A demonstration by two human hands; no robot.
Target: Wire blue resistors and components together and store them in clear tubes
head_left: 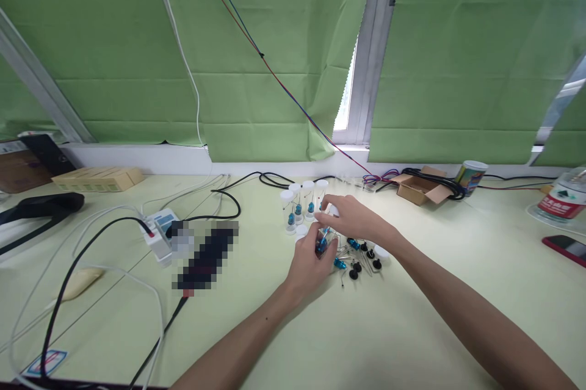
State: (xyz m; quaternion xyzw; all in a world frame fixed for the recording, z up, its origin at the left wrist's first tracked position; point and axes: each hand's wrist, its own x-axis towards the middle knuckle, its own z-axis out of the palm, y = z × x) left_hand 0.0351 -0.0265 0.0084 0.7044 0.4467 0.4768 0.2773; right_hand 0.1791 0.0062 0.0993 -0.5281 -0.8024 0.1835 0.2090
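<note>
**A:** What are the hands holding?

**B:** The left hand (311, 265) is curled shut around a small clear vial (321, 245) with a blue part inside. It holds the vial just above the pale counter (412, 329). The right hand (352, 219) reaches in from the right and sits just above and beyond the vial. Its fingertips are pinched on a white cap (334, 210).

**A:** And around them?

**B:** Just beyond the hands, slightly left, stands a row of capped vials (300, 201), each with a blue part inside. Near the right wrist, loose blue parts (339, 263) and small black knobs (366, 254) lie scattered. Farther left is a white power strip (158, 231) with cables. At the far right, a cardboard box (419, 190) and a cup (471, 175) sit below green blinds (274, 60).
</note>
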